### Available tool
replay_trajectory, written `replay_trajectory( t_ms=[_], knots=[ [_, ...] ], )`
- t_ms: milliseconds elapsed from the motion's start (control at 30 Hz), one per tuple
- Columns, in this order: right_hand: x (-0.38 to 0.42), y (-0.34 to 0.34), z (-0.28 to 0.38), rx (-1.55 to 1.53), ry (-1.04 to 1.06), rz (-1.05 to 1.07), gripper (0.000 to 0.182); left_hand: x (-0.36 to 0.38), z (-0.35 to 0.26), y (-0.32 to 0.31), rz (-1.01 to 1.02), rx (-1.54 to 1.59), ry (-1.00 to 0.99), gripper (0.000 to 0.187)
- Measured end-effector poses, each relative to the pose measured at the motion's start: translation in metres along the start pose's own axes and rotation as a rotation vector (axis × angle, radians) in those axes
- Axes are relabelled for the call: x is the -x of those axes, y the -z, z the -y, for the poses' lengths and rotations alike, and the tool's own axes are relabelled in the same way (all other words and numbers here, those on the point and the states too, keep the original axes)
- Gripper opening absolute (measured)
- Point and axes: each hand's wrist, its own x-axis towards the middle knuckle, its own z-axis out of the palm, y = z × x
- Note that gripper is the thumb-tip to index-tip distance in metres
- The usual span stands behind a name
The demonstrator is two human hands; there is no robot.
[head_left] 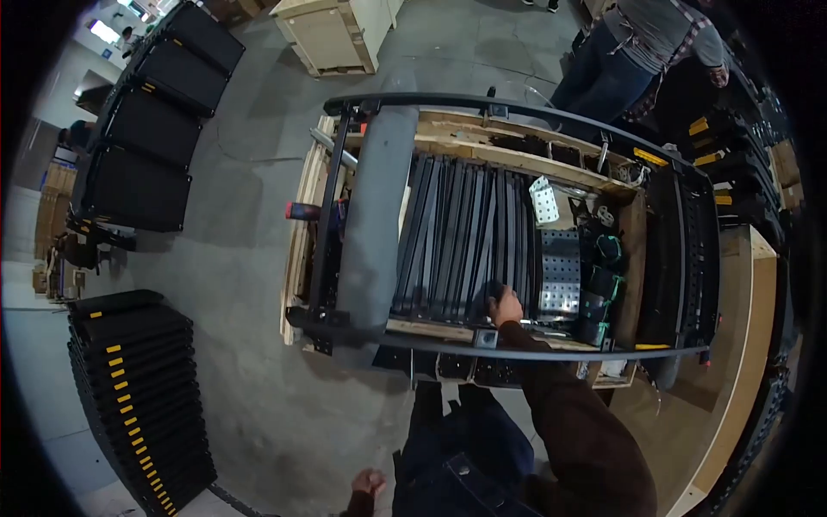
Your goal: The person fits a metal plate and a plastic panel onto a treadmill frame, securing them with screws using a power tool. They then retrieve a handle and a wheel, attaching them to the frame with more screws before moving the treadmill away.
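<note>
My right hand (509, 308) reaches over the near rail of a black metal frame. Its fingers close at the near end of a black metal bar (491, 246), one of several lying side by side in a wooden crate (633, 250); the fingertips are partly hidden. Right of the bars lies a perforated silver metal plate (561, 274), with a smaller white perforated bracket (544, 202) beyond it. My left hand (369, 482) hangs low near my body, away from the crate, its fingers curled with nothing visible in them.
The black frame (413, 342) surrounds the crate top, with a grey roller (376, 215) across its left side. Stacked black parts with yellow tags (142, 405) stand at lower left. Black panels (142, 185) line the upper left. Another person (616, 69) stands beyond the crate.
</note>
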Motion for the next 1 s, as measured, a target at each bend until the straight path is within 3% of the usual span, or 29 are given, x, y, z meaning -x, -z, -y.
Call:
replay_trajectory(
  t_ms=[167,267,367,400,467,500,533,567,600,667,767,867,967,1000],
  knots=[
    [-0.028,-0.011,-0.003,-0.025,-0.066,0.01,0.044,0.017,-0.037,-0.041,-0.095,-0.384,-0.232,0.024],
    [-0.03,-0.004,-0.013,-0.047,0.069,-0.035,0.041,0.018,-0.036,-0.043,-0.155,-0.65,-0.374,0.025],
    [-0.03,0.009,-0.019,-0.767,0.12,0.1,0.034,0.009,-0.022,-0.054,-0.197,-0.905,-0.519,0.026],
    [-0.015,0.032,-0.011,-0.768,0.128,0.081,0.034,0.008,-0.014,-0.06,-0.211,-0.988,-0.567,0.027],
    [0.029,0.092,0.019,-1.499,-0.236,0.317,0.023,-0.004,0.002,-0.068,-0.231,-1.15,-0.674,0.028],
    [0.036,0.095,0.011,-1.596,-0.319,0.37,0.02,-0.039,0.02,-0.044,-0.245,-1.227,-0.723,0.028],
    [0.046,0.083,-0.01,-1.61,-0.244,0.376,0.022,0.029,0.005,-0.141,-0.183,-1.256,-0.621,0.028],
    [0.062,0.072,-0.028,-1.626,-0.167,0.379,0.023,-0.025,0.0,-0.135,0.041,-0.858,-0.61,0.031],
    [0.108,0.093,-0.026,-1.525,-0.224,0.322,0.017,-0.01,-0.006,-0.183,0.103,-0.714,-0.495,0.035],
    [0.175,0.108,-0.054,-1.483,-0.2,0.459,0.016,-0.002,-0.007,-0.262,0.351,-0.794,-0.403,0.04],
    [0.29,0.138,-0.081,-1.342,-0.265,0.481,0.024,0.035,0.019,-0.355,0.737,-0.781,-0.242,0.057],
    [0.372,0.158,-0.116,-1.192,-0.305,0.55,0.027,0.038,0.05,-0.394,0.846,-0.693,-0.124,0.056],
    [0.424,0.17,-0.14,-1.152,-0.298,0.574,0.023,0.032,0.066,-0.398,0.912,-0.606,-0.222,0.032],
    [0.435,0.173,-0.147,-1.18,-0.302,0.593,0.022,0.026,0.071,-0.392,0.925,-0.618,-0.227,0.032]
  ],
)
